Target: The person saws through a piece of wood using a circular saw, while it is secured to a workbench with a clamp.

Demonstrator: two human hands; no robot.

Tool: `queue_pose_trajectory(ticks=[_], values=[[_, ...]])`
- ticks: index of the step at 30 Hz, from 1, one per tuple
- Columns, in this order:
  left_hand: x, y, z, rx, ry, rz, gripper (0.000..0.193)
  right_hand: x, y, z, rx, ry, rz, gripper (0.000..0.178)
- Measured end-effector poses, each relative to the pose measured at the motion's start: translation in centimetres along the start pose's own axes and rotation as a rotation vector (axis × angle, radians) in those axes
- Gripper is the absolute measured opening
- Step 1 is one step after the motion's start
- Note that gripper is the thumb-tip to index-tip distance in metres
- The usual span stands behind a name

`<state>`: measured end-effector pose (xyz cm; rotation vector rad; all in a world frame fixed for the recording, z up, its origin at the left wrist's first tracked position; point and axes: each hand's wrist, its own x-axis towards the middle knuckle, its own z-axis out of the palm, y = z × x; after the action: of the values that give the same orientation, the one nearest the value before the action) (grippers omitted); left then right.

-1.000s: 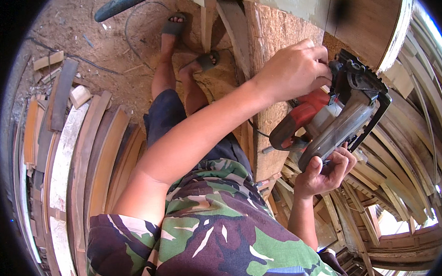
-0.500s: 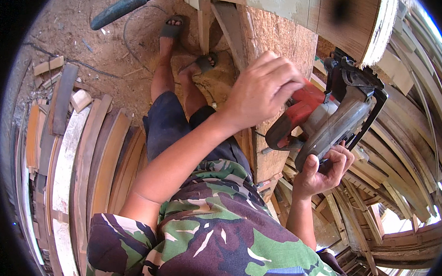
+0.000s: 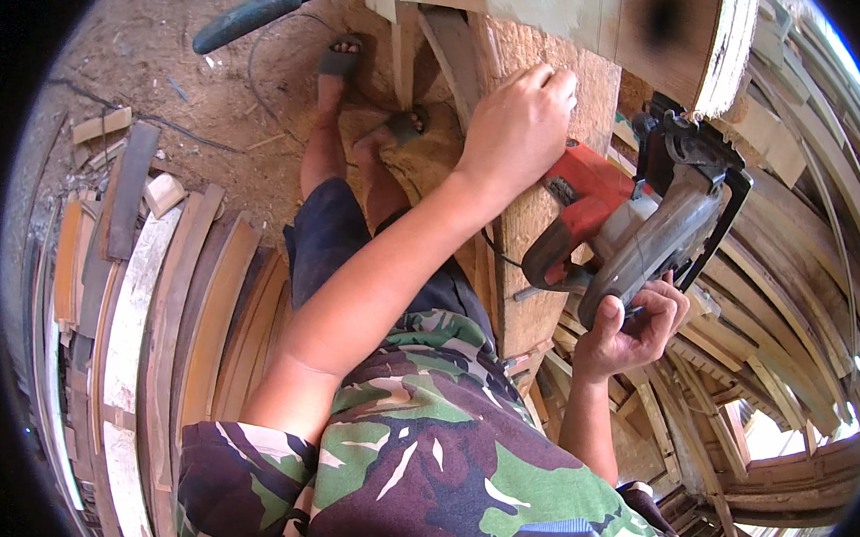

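A red and grey circular saw (image 3: 595, 199) rests tilted on a rough wooden beam (image 3: 529, 327), its black base plate and guard turned to the right. My right hand (image 3: 634, 332) grips the near end of the saw's grey metal housing, thumb on top and fingers curled beneath. Just beyond the saw's red body, my left hand (image 3: 524, 120) hovers over the beam with its fingers curled together. Whether it pinches anything small is hidden by the fingers.
A broad pale board (image 3: 553, 9) lies across the beam's far end. At the upper left is a dark-handled tool (image 3: 251, 19). Stacked planks (image 3: 201, 307) lie on the left, and more timber strips (image 3: 786, 291) on the right. A cable (image 3: 184, 133) crosses the dusty floor.
My left hand has moved slightly away from me, off the saw's red body. The right hand and the saw stay nearly where they were.
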<state>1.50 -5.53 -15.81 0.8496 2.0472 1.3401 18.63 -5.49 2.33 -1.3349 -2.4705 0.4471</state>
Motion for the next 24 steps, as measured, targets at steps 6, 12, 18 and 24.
queue_pose_trajectory(ticks=[6, 12, 18, 24], values=[[-0.5, -1.0, -0.8, 0.123, -0.136, 0.068, 0.014, 0.1, 0.0, -0.2, -0.017, -0.007, -0.027, 0.061], [-3.7, 2.6, -6.9, 0.015, -0.017, 0.267, 0.033, 0.4, 0.3, -0.5, -0.013, -0.032, -0.12, 0.052], [-2.6, 7.5, -9.0, -0.119, -0.226, 0.535, 0.03, 0.5, 0.6, -0.9, 0.005, 0.011, -0.133, 0.051], [-0.1, 9.5, -12.5, -0.134, -0.587, 0.362, 0.01, -1.0, -0.5, 0.0, -0.064, 0.123, -0.014, 0.058]])
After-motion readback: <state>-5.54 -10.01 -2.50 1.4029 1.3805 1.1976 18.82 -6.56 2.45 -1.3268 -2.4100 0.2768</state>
